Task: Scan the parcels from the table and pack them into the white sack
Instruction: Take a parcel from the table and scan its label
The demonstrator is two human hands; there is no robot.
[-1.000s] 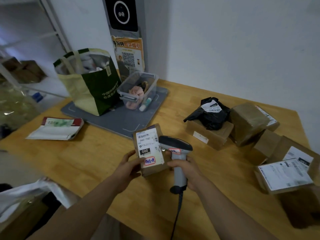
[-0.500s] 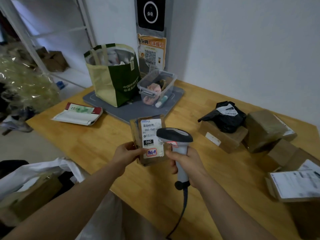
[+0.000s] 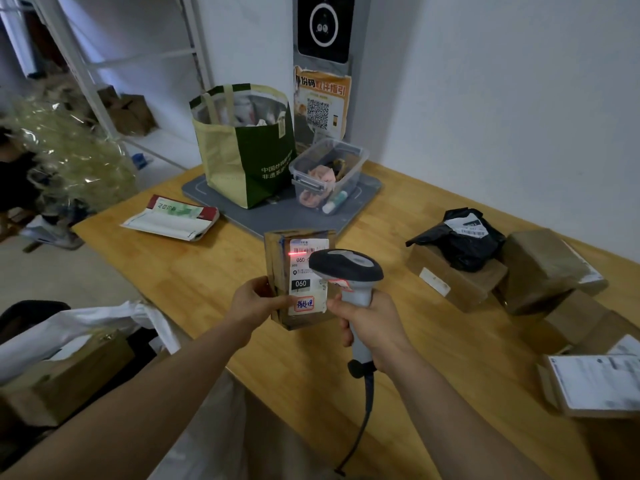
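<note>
Upright parcel (image 3: 299, 280) held clear of table (image 3: 194, 271), pinched at its lower left edge by left hand (image 3: 256, 301). Thumb flat across the front face, tip just beside label (image 3: 304, 265); other fingers curled behind the box, hidden.

Right hand (image 3: 374, 323) wrapped round the handle of scanner (image 3: 346, 266), fingers pressed together on the grip. Trigger contact not discernible. Scanner head just right of the left thumb and above the right fingers, overlapping the label's right edge and covering part of the print.

Red line (image 3: 297, 252) across the barcode at label top, above the left fingers.

Parcel's lower right corner just beside the right fingers; touching or apart: cannot tell.

Cable (image 3: 363, 420) hanging below the right hand, lower end cut off.

Sack (image 3: 86, 323) below and left of the left wrist, mouth open, brown box (image 3: 69, 379) inside partly draped by the white fabric.

Other parcels (image 3: 457, 285) on the table well right of the right fingers; nearest one blurred, print unreadable, cut off by the frame edge.
</note>
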